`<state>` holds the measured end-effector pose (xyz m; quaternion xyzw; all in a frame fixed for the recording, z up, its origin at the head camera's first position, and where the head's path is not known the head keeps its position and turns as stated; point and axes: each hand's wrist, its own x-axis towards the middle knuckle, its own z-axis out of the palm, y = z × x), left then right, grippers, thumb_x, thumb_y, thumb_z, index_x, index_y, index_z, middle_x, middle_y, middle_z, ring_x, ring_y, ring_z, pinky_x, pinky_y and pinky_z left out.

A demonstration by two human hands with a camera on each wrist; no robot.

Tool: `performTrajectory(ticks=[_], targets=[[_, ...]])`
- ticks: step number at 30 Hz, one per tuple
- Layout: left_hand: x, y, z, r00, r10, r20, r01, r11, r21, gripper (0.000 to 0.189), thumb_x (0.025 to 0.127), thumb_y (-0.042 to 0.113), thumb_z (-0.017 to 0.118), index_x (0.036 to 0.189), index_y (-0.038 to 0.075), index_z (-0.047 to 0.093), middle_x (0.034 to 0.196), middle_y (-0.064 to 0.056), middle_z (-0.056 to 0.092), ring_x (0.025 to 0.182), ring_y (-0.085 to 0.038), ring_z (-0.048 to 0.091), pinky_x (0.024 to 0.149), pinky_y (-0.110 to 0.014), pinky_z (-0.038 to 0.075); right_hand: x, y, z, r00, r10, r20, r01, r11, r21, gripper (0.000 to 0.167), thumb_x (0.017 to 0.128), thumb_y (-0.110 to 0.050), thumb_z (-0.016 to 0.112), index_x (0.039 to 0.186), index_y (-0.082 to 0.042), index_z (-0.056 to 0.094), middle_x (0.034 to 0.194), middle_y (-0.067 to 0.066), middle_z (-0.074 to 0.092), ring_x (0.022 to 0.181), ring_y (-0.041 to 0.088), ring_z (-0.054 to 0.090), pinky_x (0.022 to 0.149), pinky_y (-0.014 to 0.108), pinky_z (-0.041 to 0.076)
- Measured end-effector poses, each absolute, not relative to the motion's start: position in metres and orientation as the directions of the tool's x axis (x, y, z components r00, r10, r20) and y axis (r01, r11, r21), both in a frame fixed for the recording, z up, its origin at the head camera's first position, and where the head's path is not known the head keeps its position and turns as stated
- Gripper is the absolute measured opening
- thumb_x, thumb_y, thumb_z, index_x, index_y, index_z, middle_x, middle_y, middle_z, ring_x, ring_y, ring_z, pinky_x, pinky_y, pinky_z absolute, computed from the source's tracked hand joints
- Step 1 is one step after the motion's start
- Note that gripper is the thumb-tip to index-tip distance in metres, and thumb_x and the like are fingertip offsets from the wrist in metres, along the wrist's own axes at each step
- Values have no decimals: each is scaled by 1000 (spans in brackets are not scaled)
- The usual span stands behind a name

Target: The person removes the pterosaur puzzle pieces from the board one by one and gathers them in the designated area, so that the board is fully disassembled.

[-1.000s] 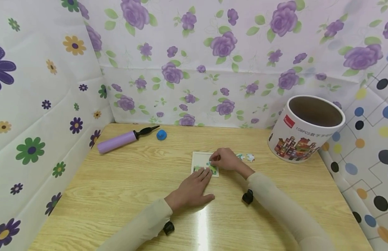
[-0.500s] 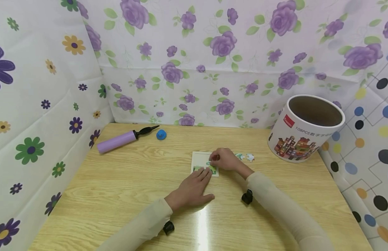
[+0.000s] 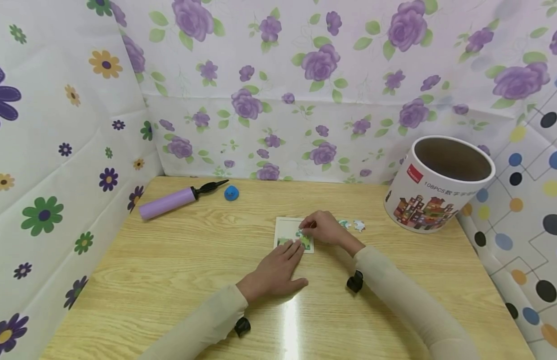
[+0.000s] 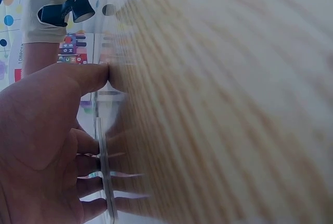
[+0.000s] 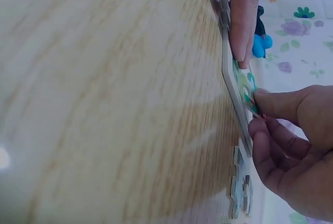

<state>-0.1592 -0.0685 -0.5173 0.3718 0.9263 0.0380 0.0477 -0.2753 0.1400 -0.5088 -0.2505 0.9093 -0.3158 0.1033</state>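
Observation:
A small square puzzle board (image 3: 285, 226) with a pale frame lies mid-table, green pieces set along its near side. My left hand (image 3: 278, 272) rests its straight fingers on the near part of the board, thumb spread out to the right. At the board's right side, my right hand (image 3: 327, 229) pinches a small puzzle piece (image 5: 255, 111) between thumb and fingers, tilted against the board's surface in the right wrist view. Much of that piece is hidden by the fingertips. Two loose puzzle pieces (image 3: 359, 226) lie just right of the board, behind the right hand.
A large white printed bucket (image 3: 433, 200) stands at the back right. Toward the back left lie a purple hand pump (image 3: 168, 204) and a small blue toy duck (image 3: 231, 193). Patterned cloths border the wooden table (image 3: 170, 280) at the back and both sides.
My right hand shifts very slightly left and away at the board, still pinching the puzzle piece. My left hand stays in place.

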Motion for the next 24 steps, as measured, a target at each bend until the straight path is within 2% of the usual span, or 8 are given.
performTrajectory(ticks=[4, 13, 19, 24], targets=[[-159, -68, -517, -722, 689, -69, 679, 724, 120, 84, 103, 59, 45, 160, 0, 28, 167, -16, 26, 155, -31, 23, 124, -40, 24, -276, 141, -510, -854, -519, -28, -384, 666, -640, 12, 96, -15, 73, 104, -15, 82, 104, -2, 77, 88, 11, 68, 81, 35, 58], [-161, -68, -519, -722, 689, -69, 681, 724, 105, 85, 103, 60, 44, 160, 0, 27, 167, -16, 25, 155, -31, 23, 125, -40, 24, -275, 143, -513, -857, -514, 21, -403, 646, -648, 10, 96, -16, 74, 103, -15, 81, 97, -3, 77, 85, 11, 68, 80, 36, 58], [-161, -68, -519, -723, 687, -68, 679, 726, 109, 85, 103, 60, 45, 160, 0, 28, 167, -16, 27, 155, -31, 24, 124, -40, 25, -277, 142, -512, -867, -498, 7, -376, 645, -665, 9, 96, -17, 73, 101, -15, 80, 94, -5, 76, 87, 11, 68, 82, 36, 58], [-160, -68, -516, -724, 686, -75, 677, 727, 117, 84, 103, 59, 45, 160, 0, 28, 167, -17, 27, 155, -32, 24, 124, -41, 25, -277, 150, -506, -871, -492, -3, -362, 645, -673, 12, 98, -20, 71, 105, -16, 80, 97, -4, 75, 87, 11, 68, 82, 35, 58]])
